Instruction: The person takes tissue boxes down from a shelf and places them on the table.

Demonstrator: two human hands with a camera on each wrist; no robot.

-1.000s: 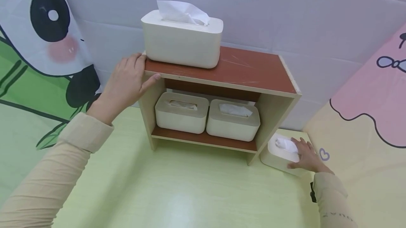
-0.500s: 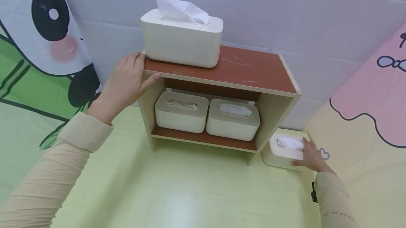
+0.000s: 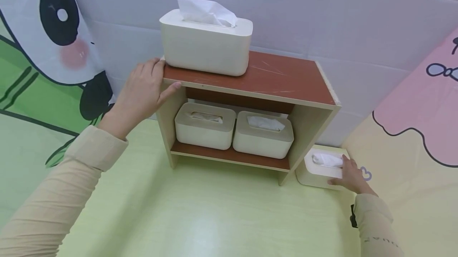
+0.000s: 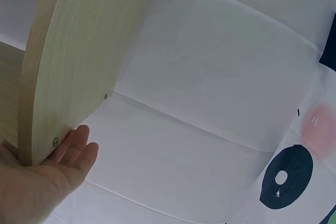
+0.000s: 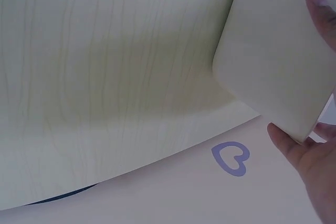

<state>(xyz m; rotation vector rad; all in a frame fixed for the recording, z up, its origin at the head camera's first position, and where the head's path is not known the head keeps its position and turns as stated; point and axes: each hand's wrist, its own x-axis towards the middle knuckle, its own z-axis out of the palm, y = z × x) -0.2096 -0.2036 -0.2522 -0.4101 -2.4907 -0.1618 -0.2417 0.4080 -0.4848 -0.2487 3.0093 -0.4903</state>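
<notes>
My left hand [image 3: 137, 94] rests on the top left corner of a small wooden shelf [image 3: 282, 78]. Its thumb lies along the front edge; in the left wrist view, the fingers extend past the side panel [image 4: 84, 61]. At the shelf's right foot, my right hand [image 3: 352, 179] grips the right end of a cream tissue box [image 3: 316, 177] on the floor, a white tissue in its slot. The right wrist view shows thumb and fingers at different sides of that box [image 5: 273, 51]. Another tissue box [image 3: 205, 50], tissue standing up, sits on the shelf top near my left hand.
Inside the shelf, two more tissue boxes, a left one [image 3: 204, 134] and a right one [image 3: 262, 142], stand side by side on the lower board. A pale wall sheet [image 3: 286, 10] hangs behind. A pink and cream printed wall [image 3: 411, 138] rises close on the right.
The tissue box on the floor has shifted slightly right and back, my right hand moving with it, mostly in the first half second. My left hand stays at the shelf corner.
</notes>
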